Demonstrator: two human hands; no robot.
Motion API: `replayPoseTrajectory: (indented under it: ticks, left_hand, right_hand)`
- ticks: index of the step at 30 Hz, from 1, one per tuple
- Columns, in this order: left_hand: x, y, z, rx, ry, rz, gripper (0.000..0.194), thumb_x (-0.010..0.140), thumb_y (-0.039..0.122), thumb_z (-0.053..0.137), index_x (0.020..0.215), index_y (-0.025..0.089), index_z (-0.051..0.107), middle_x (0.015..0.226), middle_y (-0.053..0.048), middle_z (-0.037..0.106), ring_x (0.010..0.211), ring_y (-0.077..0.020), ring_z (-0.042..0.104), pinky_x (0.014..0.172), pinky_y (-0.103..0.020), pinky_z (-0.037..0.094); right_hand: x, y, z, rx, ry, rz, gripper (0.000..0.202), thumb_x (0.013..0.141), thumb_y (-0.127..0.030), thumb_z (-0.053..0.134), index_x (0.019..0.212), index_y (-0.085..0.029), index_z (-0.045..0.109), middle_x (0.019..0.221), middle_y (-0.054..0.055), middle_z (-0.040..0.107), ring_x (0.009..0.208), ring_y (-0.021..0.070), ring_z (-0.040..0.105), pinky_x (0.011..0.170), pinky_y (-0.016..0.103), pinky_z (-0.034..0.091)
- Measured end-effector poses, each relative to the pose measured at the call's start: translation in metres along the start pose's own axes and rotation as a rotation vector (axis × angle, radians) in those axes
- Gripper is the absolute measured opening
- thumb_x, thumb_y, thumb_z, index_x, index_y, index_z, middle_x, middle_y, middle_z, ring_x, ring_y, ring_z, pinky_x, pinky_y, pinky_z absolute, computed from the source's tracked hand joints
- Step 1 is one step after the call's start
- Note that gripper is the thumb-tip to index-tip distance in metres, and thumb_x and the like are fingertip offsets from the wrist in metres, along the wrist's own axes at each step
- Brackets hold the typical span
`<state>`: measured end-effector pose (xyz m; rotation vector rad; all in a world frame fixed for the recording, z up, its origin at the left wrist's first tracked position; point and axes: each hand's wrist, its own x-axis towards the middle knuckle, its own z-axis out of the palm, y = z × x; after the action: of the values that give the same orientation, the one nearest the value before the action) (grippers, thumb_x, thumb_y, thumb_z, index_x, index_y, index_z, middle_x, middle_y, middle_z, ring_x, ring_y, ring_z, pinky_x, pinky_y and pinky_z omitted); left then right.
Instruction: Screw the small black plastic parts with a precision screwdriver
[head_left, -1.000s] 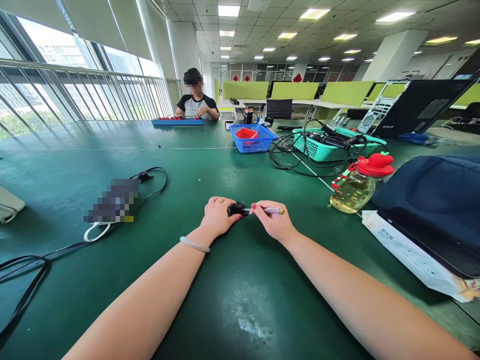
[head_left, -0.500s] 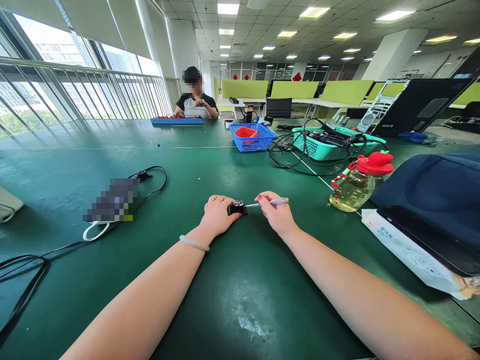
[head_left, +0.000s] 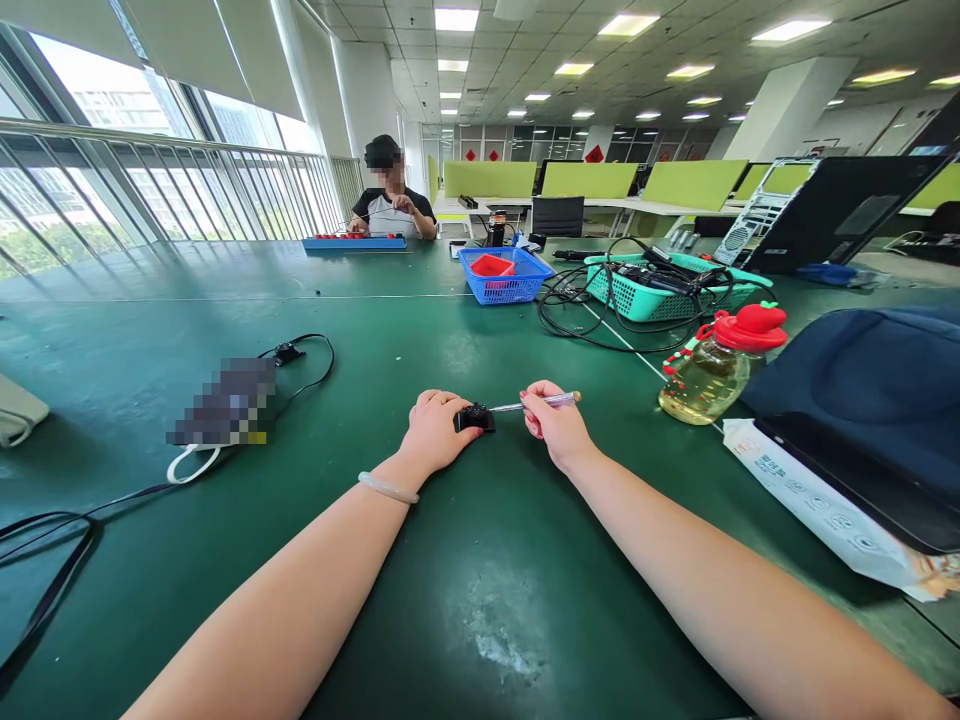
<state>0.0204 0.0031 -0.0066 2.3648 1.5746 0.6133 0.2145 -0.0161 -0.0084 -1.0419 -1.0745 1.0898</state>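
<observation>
green covers the whole big table (head_left: pixel 465 560), and a wide office with ceiling lights and yellow-green walls stretches out behind it. near the middle of the table sits a small black part (head_left: pixel 474 417), short and boxy, with little bumps on its top. the left hand (head_left: pixel 435 432) is curled beside it, fingers closed on its left end and pressing it to the table. the right hand (head_left: pixel 556 430) pinches a thin screwdriver (head_left: pixel 541 402) with a clear handle, and the silver tip reaches left and touches the top of the black part. the screwdriver lies almost flat, tilted up a bit at the handle end. on the right, near the hand but not touching, a round bottle (head_left: pixel 709 378) with yellow liquid and a red apple lid lies tilted. past it a dark blue bag (head_left: pixel 862 390) rests on a white packet (head_left: pixel 817 505) by the table's right edge. on the left a black cable (head_left: pixel 300 365) loops well away from the hands. far back stand a blue basket (head_left: pixel 504 278) and a teal basket (head_left: pixel 652 295) full of cables, and another person (head_left: pixel 391 205) sits at the far end. between the arms and in front of the hands the green top is bare, with a pale scuffed patch close by.
</observation>
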Motion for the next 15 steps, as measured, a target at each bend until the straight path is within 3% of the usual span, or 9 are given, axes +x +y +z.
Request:
replayPoseTrajectory:
  ticks: [10, 15]
  left_hand:
    - [-0.0002, -0.0006, 0.0, 0.008, 0.004, 0.013, 0.034, 0.08, 0.038, 0.071, 0.112, 0.026, 0.072, 0.124, -0.005, 0.068, 0.128, -0.0311, 0.045, 0.112, -0.047, 0.037]
    - [0.0, -0.0014, 0.0011, 0.006, 0.014, 0.026, 0.034, 0.079, 0.037, 0.071, 0.111, 0.025, 0.072, 0.122, -0.005, 0.068, 0.128, -0.0313, 0.045, 0.111, -0.049, 0.038]
  right_hand:
    - [0.0057, 0.006, -0.0054, 0.114, 0.02, 0.083, 0.046, 0.059, -0.049, 0.087, 0.072, -0.021, 0.053, 0.053, -0.008, 0.05, 0.038, 0.0052, 0.039, 0.035, 0.02, 0.027]
    - [0.0046, 0.0032, -0.0045, 0.147, 0.041, 0.131, 0.048, 0.067, -0.061, 0.077, 0.078, -0.02, 0.056, 0.056, -0.005, 0.056, 0.037, 0.0059, 0.044, 0.035, 0.02, 0.031]
